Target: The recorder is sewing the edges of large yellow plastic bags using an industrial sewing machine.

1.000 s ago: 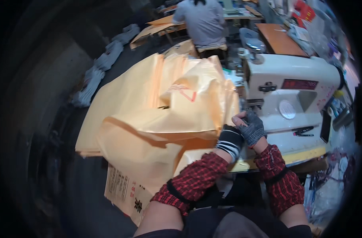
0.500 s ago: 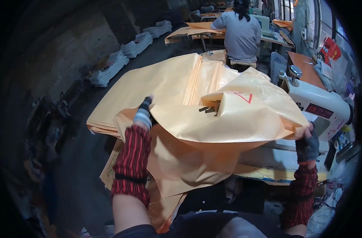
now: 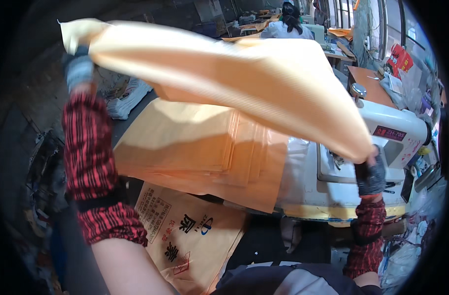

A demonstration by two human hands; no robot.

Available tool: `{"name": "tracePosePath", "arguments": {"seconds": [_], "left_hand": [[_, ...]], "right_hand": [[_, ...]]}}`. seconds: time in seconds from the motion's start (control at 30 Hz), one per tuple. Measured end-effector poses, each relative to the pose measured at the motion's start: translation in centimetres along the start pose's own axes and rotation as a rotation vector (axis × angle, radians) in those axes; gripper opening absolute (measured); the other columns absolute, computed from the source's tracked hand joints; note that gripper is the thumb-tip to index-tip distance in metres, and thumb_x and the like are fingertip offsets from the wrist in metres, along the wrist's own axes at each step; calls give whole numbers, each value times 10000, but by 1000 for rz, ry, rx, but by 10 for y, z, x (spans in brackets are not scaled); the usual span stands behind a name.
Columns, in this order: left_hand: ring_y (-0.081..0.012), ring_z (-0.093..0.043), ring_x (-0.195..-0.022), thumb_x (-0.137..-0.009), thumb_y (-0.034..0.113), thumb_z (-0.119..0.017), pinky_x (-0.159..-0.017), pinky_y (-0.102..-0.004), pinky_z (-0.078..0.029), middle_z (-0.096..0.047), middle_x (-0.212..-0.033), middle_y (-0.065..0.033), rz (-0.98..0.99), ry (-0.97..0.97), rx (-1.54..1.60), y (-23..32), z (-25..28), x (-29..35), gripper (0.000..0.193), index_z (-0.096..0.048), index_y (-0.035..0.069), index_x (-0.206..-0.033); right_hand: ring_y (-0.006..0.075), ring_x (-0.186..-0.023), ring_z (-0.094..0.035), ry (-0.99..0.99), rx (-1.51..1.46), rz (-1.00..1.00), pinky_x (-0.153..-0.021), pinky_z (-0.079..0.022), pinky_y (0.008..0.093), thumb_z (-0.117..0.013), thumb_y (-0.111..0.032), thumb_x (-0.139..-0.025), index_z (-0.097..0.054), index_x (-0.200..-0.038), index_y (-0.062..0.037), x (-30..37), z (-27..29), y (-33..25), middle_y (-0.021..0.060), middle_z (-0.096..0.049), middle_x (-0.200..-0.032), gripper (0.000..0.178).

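Observation:
A large tan woven sack [image 3: 224, 73] is stretched in the air across the view, its surface smeared by motion. My left hand [image 3: 79, 64], in a dark and grey fingerless glove, grips the sack's far left corner, raised high. At the right, my right hand [image 3: 371, 169], in a dark glove, clasps the opposite end low beside the sewing machine [image 3: 391, 128]. Beneath the lifted sack lies a stack of flat tan sacks [image 3: 185, 142], partly in its shadow. One printed sack [image 3: 192, 231] with dark and red markings lies lower, nearest my body.
White folded bundles [image 3: 128, 101] rest on the floor at the left. Ahead, a person [image 3: 288, 29] in a light top sits with their back to me near another machine. A brown tabletop [image 3: 372, 86] and plastic bags [image 3: 404, 260] line the right side.
My left hand has swung up and to the left, spreading the sack out in the air. My right hand has stayed near the machine, still holding its end. The stack below is more exposed.

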State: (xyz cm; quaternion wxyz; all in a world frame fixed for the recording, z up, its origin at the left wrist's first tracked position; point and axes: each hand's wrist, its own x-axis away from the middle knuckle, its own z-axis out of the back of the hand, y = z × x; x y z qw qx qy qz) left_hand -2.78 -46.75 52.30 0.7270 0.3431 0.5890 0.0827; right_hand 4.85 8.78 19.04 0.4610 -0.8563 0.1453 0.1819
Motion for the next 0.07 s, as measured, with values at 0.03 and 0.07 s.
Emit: {"name": "tracePosePath", "arguments": {"seconds": [0.03, 0.07], "left_hand": [[-241, -606, -934, -861, 258, -521, -803, -364, -490, -562, -1151, -189, 155, 61, 244, -54, 32, -7, 473, -449, -1, -1250], [-241, -606, -934, -861, 258, -521, -803, -364, -490, -562, -1151, -189, 157, 53, 250, -54, 30, -6, 473, -449, -1, -1250]], "right_hand": [[221, -1157, -459, -76, 178, -74, -1000, -345, 382, -594, -254, -855, -441, -1250, -20, 8, -15, 9, 109, -510, -1221, 483], [216, -1175, -444, -128, 382, -144, -1012, -324, 387, -619, -284, -841, -434, -1270, -33, 17, -25, 17, 107, -506, -1231, 531]]}}
